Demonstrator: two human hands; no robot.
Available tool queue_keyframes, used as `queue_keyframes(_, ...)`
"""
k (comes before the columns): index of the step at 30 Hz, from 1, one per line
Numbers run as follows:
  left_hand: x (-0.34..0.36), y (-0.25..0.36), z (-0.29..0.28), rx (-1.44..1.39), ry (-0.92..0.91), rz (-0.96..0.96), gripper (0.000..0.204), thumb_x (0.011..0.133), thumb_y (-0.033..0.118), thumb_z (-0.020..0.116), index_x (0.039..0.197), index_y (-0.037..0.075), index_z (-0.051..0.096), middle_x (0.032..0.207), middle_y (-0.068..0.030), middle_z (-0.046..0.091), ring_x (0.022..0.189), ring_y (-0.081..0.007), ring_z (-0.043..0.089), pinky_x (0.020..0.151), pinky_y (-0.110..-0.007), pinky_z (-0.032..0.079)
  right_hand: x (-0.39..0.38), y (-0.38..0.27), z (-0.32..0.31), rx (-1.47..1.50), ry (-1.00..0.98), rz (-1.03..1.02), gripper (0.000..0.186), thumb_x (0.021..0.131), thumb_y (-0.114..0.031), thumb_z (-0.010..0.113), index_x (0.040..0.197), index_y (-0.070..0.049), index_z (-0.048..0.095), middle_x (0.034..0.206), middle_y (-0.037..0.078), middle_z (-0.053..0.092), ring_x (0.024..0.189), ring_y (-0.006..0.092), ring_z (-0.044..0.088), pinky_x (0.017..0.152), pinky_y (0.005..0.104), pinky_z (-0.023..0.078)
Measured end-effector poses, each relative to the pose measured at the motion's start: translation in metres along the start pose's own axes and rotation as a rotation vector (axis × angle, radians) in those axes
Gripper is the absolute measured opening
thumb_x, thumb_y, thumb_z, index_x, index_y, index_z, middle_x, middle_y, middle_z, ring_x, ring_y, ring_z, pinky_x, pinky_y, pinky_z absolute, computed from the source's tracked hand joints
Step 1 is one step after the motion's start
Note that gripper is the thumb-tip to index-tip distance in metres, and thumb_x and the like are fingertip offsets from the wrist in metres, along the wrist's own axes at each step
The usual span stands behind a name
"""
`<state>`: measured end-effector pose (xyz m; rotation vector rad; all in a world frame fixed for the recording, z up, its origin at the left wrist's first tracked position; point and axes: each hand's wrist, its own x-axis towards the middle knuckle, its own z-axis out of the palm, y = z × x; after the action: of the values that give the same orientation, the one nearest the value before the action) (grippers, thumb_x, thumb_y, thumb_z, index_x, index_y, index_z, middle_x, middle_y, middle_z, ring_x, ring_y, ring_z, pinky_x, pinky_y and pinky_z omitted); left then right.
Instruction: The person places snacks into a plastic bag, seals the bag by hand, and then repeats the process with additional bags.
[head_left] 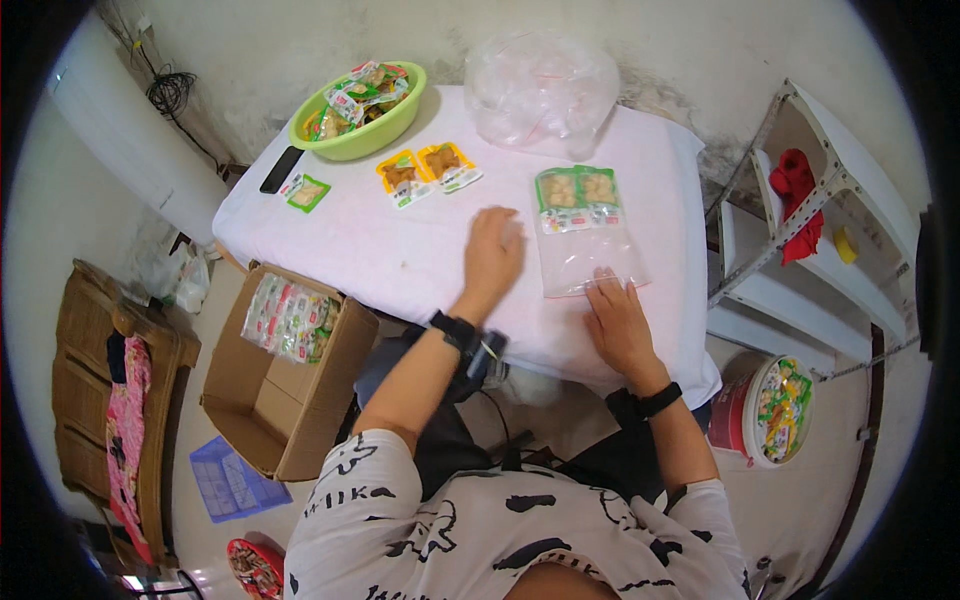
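On the white-covered table lies a clear plastic zip bag (588,255) with two green-edged snack packets (578,195) side by side in its far end. My right hand (620,325) rests with its fingers apart on the bag's near edge, over the red zip line. My left hand (493,255) hovers left of the bag, slightly blurred, its fingers loosely apart and nothing visible in them. Farther left lie two yellow-edged snack packets (428,175) and a single small green-edged packet (305,193).
A green basin (350,143) full of packets and a large clear bag (540,90) stand at the back. A black phone (282,170) lies left. Beside the table are a cardboard box (290,415) with filled bags, a shelf rack (800,270) and a bucket (742,410) of packets.
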<state>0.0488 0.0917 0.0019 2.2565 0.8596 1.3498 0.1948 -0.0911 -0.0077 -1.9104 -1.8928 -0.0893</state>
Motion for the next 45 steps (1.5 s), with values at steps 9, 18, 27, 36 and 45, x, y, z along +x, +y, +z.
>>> queue_keyframes(9, 0.047, -0.094, -0.018, 0.709, -0.336, -0.061, 0.024, 0.078, 0.006, 0.051, 0.099, -0.002, 0.059, 0.124, -0.0225, 0.048, 0.119, -0.0366, 0.041, 0.094, -0.046, 0.038, -0.016, -0.003, 0.003, 0.066, 0.270, -0.084, 0.027, 0.077, -0.008, 0.061, 0.104, -0.004, 0.059, 0.112, 0.011, 0.057, 0.106, 0.0304, 0.053, 0.094, 0.0441, 0.039)
queue_keyframes(18, 0.004, -0.034, -0.033, 0.391, -0.195, -0.043, 0.025, 0.080, 0.006, 0.050, 0.102, -0.006, 0.054, 0.119, -0.0250, 0.050, 0.111, -0.0393, 0.046, 0.094, -0.044, 0.040, -0.022, 0.006, 0.010, 0.181, 0.386, -0.148, 0.023, 0.076, -0.005, 0.061, 0.099, -0.004, 0.058, 0.101, 0.011, 0.059, 0.090, 0.0317, 0.056, 0.080, 0.0404, 0.047)
queue_keyframes(27, -0.117, 0.050, -0.058, 0.288, -0.183, 0.058, 0.044, 0.077, 0.001, 0.056, 0.118, -0.010, 0.045, 0.130, -0.0266, 0.039, 0.118, -0.0412, 0.040, 0.100, -0.044, 0.034, -0.017, -0.068, 0.024, 1.415, -0.004, 0.464, 0.035, 0.092, -0.019, 0.052, 0.122, -0.002, 0.048, 0.100, 0.008, 0.061, 0.090, 0.0144, 0.059, 0.074, 0.0272, 0.049)
queue_keyframes(36, -0.173, 0.071, -0.063, 0.260, -0.417, 0.051, 0.049, 0.078, 0.005, 0.055, 0.126, -0.003, 0.044, 0.137, -0.0193, 0.037, 0.130, -0.0340, 0.033, 0.102, -0.050, 0.030, -0.002, -0.093, 0.054, 1.772, -0.049, 0.565, 0.042, 0.090, -0.015, 0.051, 0.128, 0.000, 0.041, 0.106, 0.007, 0.057, 0.091, 0.0122, 0.057, 0.070, 0.0244, 0.051)
queue_keyframes(45, -0.165, 0.080, -0.068, -0.087, -0.142, 0.121, 0.040, 0.075, -0.001, 0.059, 0.114, 0.000, 0.053, 0.120, -0.0183, 0.051, 0.108, -0.0364, 0.050, 0.093, -0.042, 0.040, -0.086, -0.040, 0.008, 1.650, -0.026, 0.783, 0.040, 0.090, -0.011, 0.049, 0.128, -0.001, 0.042, 0.105, 0.012, 0.061, 0.085, 0.0185, 0.063, 0.066, 0.0273, 0.055)
